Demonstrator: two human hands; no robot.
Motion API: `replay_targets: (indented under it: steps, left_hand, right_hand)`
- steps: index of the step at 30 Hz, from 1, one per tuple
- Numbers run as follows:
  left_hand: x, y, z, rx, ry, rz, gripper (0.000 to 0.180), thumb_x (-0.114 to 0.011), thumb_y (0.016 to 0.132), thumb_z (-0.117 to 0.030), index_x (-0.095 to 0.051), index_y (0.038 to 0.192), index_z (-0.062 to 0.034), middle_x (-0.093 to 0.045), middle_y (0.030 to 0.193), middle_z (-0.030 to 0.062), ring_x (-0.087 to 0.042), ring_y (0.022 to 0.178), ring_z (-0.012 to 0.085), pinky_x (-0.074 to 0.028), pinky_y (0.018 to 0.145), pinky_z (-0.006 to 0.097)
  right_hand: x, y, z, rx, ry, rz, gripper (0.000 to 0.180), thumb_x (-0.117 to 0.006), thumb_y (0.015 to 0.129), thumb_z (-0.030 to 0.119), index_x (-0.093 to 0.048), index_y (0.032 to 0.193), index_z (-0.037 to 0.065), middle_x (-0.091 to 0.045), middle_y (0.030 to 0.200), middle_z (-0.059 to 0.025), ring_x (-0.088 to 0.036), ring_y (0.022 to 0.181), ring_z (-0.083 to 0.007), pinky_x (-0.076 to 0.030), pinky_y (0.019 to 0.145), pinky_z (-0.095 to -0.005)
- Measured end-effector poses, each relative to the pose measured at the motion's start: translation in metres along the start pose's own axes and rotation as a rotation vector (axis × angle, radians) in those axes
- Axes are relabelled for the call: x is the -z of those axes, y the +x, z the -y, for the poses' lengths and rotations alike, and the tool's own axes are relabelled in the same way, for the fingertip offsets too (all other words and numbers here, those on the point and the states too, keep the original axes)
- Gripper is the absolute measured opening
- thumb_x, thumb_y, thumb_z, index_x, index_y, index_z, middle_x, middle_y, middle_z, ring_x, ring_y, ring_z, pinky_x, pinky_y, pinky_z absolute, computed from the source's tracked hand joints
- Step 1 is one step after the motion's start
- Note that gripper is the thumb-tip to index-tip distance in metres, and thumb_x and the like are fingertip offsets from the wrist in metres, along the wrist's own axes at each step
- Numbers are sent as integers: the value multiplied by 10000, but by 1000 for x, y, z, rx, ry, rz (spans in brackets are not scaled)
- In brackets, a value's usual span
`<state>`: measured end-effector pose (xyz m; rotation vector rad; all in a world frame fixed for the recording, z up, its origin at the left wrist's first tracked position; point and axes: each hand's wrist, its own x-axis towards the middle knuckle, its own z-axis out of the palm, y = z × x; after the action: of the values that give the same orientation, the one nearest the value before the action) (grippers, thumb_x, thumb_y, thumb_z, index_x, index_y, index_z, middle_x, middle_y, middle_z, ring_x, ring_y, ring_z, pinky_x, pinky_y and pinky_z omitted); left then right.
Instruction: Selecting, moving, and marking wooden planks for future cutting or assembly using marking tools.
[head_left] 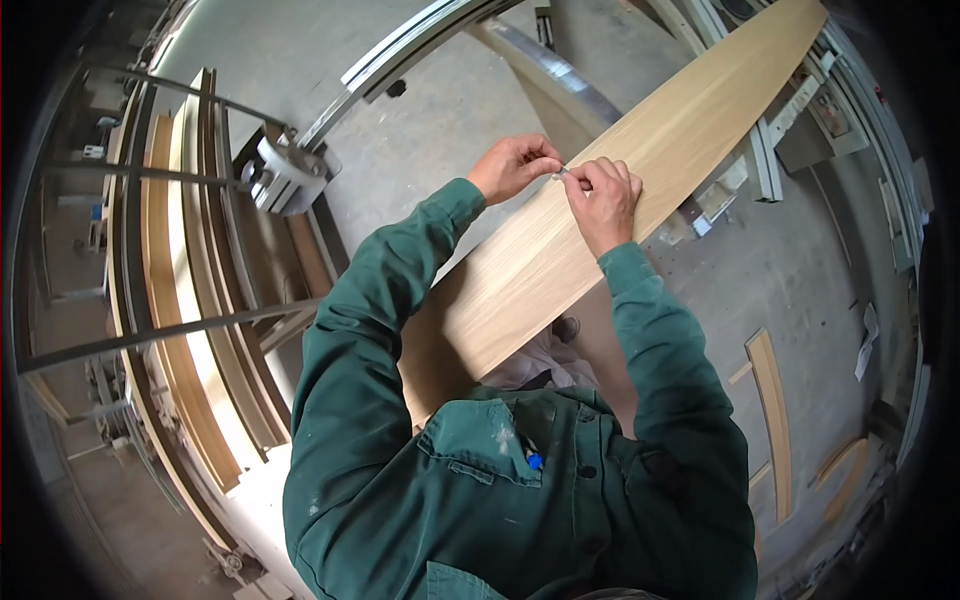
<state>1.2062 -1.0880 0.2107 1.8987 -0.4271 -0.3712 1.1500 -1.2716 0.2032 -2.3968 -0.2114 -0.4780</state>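
Note:
A long light-wood veneered panel runs from my chest up to the far right. My left hand is at its left edge, fingers pinched together. My right hand rests on the panel's face just beside it. Between the two hands a small pale strip, thin like tape or edging, is pinched by the fingertips of both. I wear a green work jacket, both sleeves reaching up to the panel.
A metal rack at the left holds several upright wooden panels. A grey metal rail crosses the concrete floor above. Wooden offcuts lie on the floor at the right. Machine frames stand beside the panel's far end.

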Motion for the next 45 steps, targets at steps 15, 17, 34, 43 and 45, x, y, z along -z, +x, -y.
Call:
replay_targets:
  steps: [15, 17, 34, 43, 45]
  left_hand:
    - [41, -169, 33, -1, -54, 22, 127, -693, 937, -159, -707, 972, -37, -715, 889, 32, -626, 808, 107, -521, 751, 275]
    - [48, -194, 38, 0, -51, 35, 126, -692, 936, -158, -707, 971, -38, -717, 891, 36, -630, 808, 112, -521, 751, 276]
    - [83, -349, 58, 1, -64, -44, 143, -706, 886, -159, -709, 939, -26, -718, 871, 92, -682, 800, 199, -537, 725, 322]
    - [81, -335, 60, -36, -33, -71, 171, -694, 883, -204, -704, 921, -37, -705, 857, 128, -685, 767, 257, -533, 707, 345]
    - [85, -361, 63, -30, -50, -85, 170, -695, 882, -202, -706, 926, -38, -706, 857, 127, -684, 767, 250, -533, 707, 341]
  right_hand:
    - [-31, -108, 124, 63, 66, 97, 123, -766, 804, 147, -657, 756, 117, -590, 763, 18, -554, 806, -200, -369, 821, -372]
    - [-35, -125, 146, 54, 73, 102, 125, -770, 799, 139, -655, 755, 114, -589, 762, 18, -553, 800, -197, -368, 822, -372]
    - [-70, -213, 250, 126, 105, 195, 131, -770, 797, 132, -643, 774, 113, -592, 785, -5, -553, 818, -227, -370, 831, -378]
    - [-72, -207, 248, 141, 71, 150, 133, -766, 803, 111, -643, 762, 83, -591, 756, -28, -546, 761, -241, -396, 778, -380]
    - [-75, -222, 260, 143, 99, 215, 123, -767, 798, 132, -648, 778, 113, -574, 769, -15, -551, 808, -233, -374, 821, -385]
